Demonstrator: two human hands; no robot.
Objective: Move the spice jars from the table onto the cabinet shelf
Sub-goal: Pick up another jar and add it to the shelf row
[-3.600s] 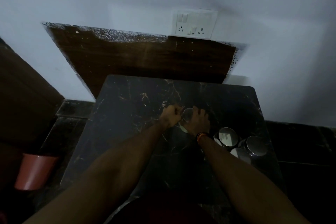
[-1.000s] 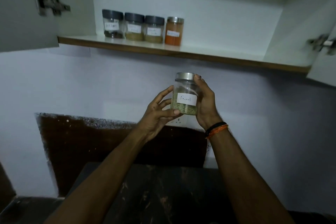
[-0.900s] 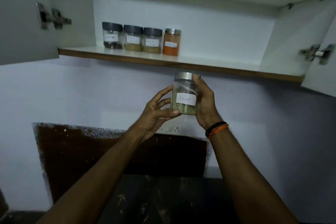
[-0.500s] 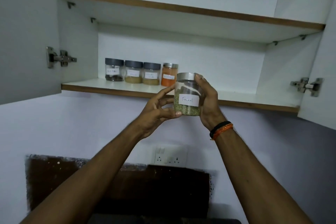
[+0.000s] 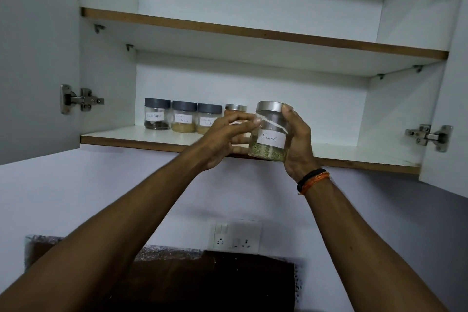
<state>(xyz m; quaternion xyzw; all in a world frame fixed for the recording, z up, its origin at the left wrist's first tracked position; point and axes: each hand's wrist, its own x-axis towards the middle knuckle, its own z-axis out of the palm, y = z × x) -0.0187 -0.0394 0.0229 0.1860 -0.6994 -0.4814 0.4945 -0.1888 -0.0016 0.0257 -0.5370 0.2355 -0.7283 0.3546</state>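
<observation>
The clear glass jar with a steel lid and a "Fennel" label (image 5: 269, 132) is held in front of the lower white cabinet shelf's edge (image 5: 141, 140), not yet set down. It is gripped by the right hand (image 5: 297, 139) and steadied by the left hand's (image 5: 222, 134) fingertips. Placement is judged next (beside the orange-filled jar (image 5: 235, 110)).

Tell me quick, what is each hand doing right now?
Left hand: fingertips touch the side of the Fennel jar.
Right hand: grips the Fennel jar, thumb at its lid.
</observation>
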